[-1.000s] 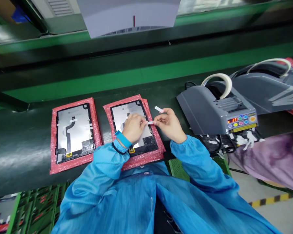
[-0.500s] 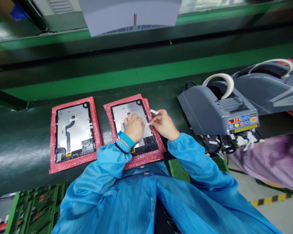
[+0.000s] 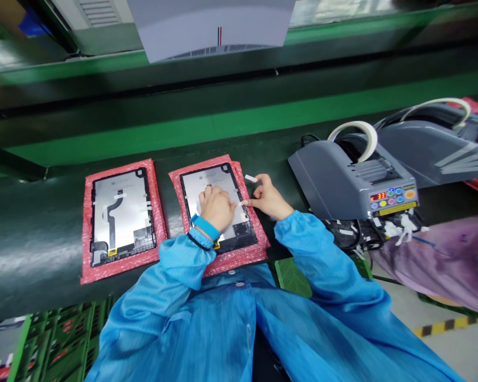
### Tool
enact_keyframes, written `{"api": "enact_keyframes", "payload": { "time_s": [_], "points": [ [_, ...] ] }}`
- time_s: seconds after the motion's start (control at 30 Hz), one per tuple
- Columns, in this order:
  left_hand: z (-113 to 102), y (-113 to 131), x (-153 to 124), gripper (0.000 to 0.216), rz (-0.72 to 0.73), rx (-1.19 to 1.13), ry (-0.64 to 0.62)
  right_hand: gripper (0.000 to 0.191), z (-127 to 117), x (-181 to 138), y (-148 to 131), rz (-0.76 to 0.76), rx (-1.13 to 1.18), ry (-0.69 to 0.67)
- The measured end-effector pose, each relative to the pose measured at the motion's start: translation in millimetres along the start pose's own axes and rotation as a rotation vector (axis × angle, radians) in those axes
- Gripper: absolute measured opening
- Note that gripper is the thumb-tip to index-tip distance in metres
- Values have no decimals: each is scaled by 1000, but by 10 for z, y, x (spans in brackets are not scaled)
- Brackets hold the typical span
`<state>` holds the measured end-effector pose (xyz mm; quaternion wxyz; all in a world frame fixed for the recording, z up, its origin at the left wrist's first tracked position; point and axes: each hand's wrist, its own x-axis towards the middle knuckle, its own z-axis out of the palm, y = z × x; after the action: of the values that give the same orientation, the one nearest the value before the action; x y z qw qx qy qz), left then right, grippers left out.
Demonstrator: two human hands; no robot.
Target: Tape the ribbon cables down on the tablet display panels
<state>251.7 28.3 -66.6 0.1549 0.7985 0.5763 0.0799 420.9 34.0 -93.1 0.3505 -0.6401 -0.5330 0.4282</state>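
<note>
Two opened tablet bodies lie on pink bubble wrap on the dark belt. My left hand rests curled on the silver back of the right tablet, its fingers pinching one end of a small white tape strip. My right hand pinches the other end of that strip at the tablet's right edge, and a second white strip sticks up from one of its fingers. The left tablet lies untouched beside them.
A grey tape dispenser machine with a red number display stands to the right, cut tape pieces hanging below its front. A second grey machine sits behind it. Green crates stand under the belt. A purple-clothed person is at the far right.
Both hands have lowered toward the right tablet and brought the tape strip down to its right edge. The spare strip on my right hand moved left with it.
</note>
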Motion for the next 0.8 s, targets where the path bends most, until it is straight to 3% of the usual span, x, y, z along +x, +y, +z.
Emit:
{"api": "enact_keyframes", "payload": {
  "time_s": [0.07,0.17,0.27,0.4,0.57,0.73,0.8],
  "points": [
    [-21,-28,-6,21,-30,-8,18,60,-75,37,4,44,29,-71],
    [-58,-93,1,14,-77,-83,56,46,-166,19,-52,64,116,-178],
    [-96,-157,33,12,-54,-241,87,28,-180,-80,-156,-24,186,-305],
    [-138,-179,75,11,61,-347,83,24,-124,-194,-271,-161,129,-398],
    [-150,-144,94,11,62,-315,-18,22,-130,-186,-296,-234,-67,-354],
    [-118,-134,119,11,-4,-283,-70,18,-160,-131,-255,-151,-258,-126],
    [-108,-136,125,12,-9,-274,-85,16,-129,-117,-242,-135,-245,-108]
  ]
}}
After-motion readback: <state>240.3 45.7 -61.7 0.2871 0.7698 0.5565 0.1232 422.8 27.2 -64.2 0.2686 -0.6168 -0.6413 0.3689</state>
